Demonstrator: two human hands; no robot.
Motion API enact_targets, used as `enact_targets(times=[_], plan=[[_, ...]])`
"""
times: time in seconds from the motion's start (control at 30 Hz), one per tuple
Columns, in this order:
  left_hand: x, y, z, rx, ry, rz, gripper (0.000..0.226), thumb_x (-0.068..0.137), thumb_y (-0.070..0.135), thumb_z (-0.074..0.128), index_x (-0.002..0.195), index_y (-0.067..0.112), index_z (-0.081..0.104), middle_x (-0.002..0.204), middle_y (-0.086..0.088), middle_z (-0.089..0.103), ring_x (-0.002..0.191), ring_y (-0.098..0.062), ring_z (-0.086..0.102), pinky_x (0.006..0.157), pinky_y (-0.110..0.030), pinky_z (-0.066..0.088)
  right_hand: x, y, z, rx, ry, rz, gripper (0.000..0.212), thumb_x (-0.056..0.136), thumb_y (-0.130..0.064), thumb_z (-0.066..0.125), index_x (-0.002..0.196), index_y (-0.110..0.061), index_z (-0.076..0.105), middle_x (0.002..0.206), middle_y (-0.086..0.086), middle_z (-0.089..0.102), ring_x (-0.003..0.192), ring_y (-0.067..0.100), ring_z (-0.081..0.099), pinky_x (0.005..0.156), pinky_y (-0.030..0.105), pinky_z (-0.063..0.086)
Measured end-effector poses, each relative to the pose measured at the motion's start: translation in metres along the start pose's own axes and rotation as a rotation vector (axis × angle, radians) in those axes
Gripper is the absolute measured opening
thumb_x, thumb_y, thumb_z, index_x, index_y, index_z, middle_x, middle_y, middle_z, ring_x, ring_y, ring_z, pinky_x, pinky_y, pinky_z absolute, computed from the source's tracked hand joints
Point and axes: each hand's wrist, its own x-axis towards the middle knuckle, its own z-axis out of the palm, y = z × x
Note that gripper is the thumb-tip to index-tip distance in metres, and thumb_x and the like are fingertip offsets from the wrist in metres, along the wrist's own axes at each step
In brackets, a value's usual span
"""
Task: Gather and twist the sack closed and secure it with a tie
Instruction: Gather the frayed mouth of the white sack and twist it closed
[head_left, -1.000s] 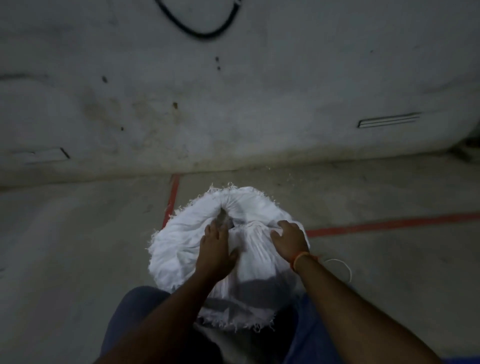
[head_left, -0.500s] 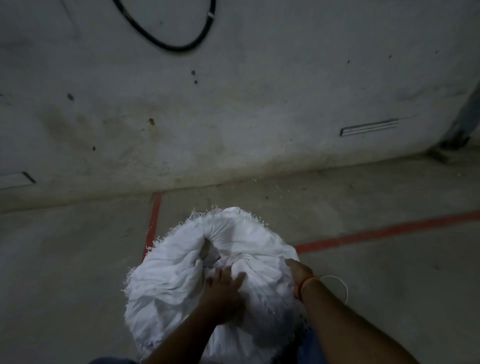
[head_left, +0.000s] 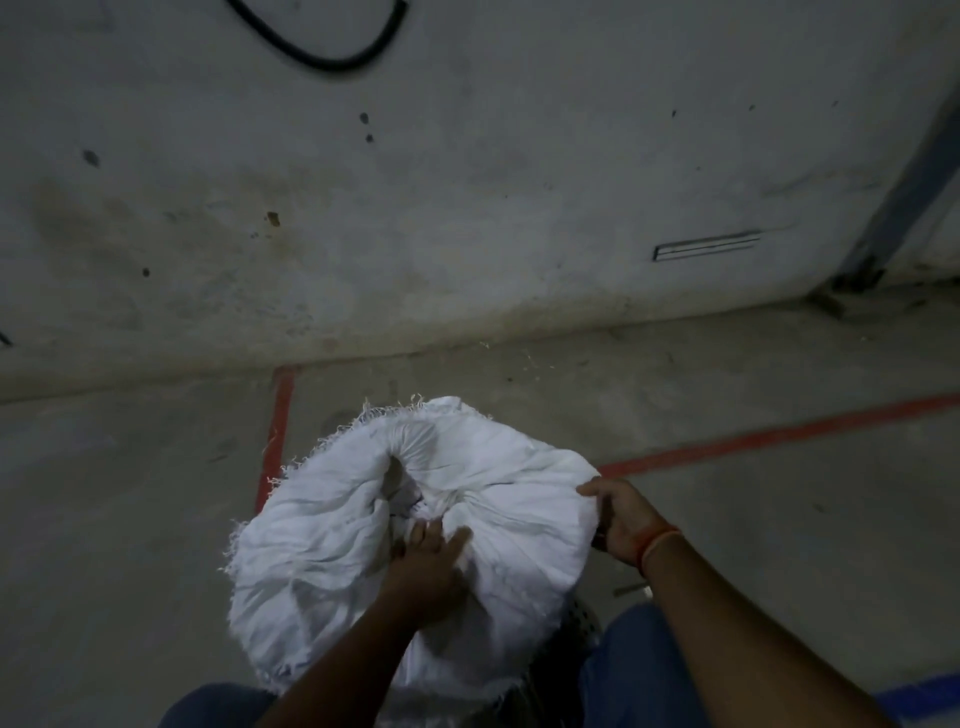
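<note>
- While your left hand (head_left: 423, 564) stayed at the puckered centre of the sack (head_left: 363, 525), your right hand (head_left: 621, 519) had slid off the top and out to the sack's right edge since a second earlier.
- Your left hand lay fairly flat, thumb spread, fingers pressed into the bunched cloth; whether they pinched it, I could not tell.
- Your right hand was curled round the fabric at the rim, thumb on top.
- That shift suggested you were drawing in loose cloth from the side, so gathering was unfinished and twisting had not begun.
- A dark opening remained just beyond the pucker, and the frayed hem splayed wide.
- The sack stood on the concrete floor (head_left: 779, 519) between your knees, near the red line (head_left: 779, 439).
- No tie was visible.
</note>
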Motion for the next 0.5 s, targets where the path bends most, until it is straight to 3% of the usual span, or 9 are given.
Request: enact_targets(times=[0.1,0.2,0.3,0.37,0.43,0.5], plan=[[-0.007,0.007,-0.02,-0.029,-0.059,-0.006,0.072,0.095,0.048,0.046,0.157,0.033,0.012,0.166,-0.013,0.009,0.153,-0.035,0.005,0.121,-0.051,0.016,-0.017,-0.016,0.001,-0.169,-0.041,-0.105,0.039,0.08,0.0,0.062,0.118,0.002,0.067,0.111,0.021,0.072,0.096,0.036,0.068,0.078,0.04,0.057],[-0.011,0.013,-0.054,0.003,-0.027,0.074,0.069,0.088,0.054,0.034,0.148,0.02,0.04,0.152,-0.013,0.044,0.142,-0.033,0.038,0.116,-0.041,0.031,-0.032,-0.048,0.009,-0.403,0.038,-0.348,0.05,0.061,-0.001,0.071,0.11,0.008,0.067,0.095,0.021,0.073,0.082,0.034,0.069,0.074,0.046,0.059],[-0.014,0.02,-0.105,-0.013,0.299,0.163,0.058,0.087,0.051,0.031,0.114,0.019,0.071,0.118,-0.006,0.072,0.111,-0.03,0.066,0.096,-0.036,0.05,-0.058,-0.087,0.027,-0.66,0.141,-0.584,0.033,0.047,-0.009,0.065,0.081,-0.009,0.066,0.085,0.013,0.069,0.078,0.027,0.063,0.068,0.04,0.054],[-0.017,0.029,-0.145,-0.06,0.515,0.183,0.044,0.089,0.041,0.035,0.091,0.017,0.072,0.097,-0.005,0.076,0.091,-0.028,0.071,0.075,-0.032,0.054,-0.079,-0.112,0.04,-0.763,0.158,-0.7,0.024,0.047,-0.011,0.06,0.071,-0.016,0.061,0.075,0.006,0.064,0.07,0.021,0.059,0.061,0.028,0.047],[-0.02,0.041,-0.186,-0.161,0.705,0.19,0.032,0.091,0.036,0.044,0.094,0.017,0.07,0.091,-0.002,0.075,0.083,-0.023,0.071,0.07,-0.028,0.051,-0.099,-0.132,0.053,-0.867,0.155,-0.813,0.025,0.049,-0.011,0.057,0.072,-0.013,0.065,0.071,0.006,0.064,0.066,0.018,0.058,0.06,0.026,0.046],[-0.027,0.055,-0.223,-0.301,0.809,0.265,0.032,0.09,0.036,0.061,0.116,0.018,0.065,0.106,0.0,0.073,0.095,-0.018,0.068,0.084,-0.027,0.049,-0.114,-0.147,0.066,-1.001,0.174,-0.904,0.022,0.056,-0.007,0.058,0.075,-0.007,0.067,0.071,0.009,0.066,0.067,0.021,0.06,0.061,0.028,0.048]])
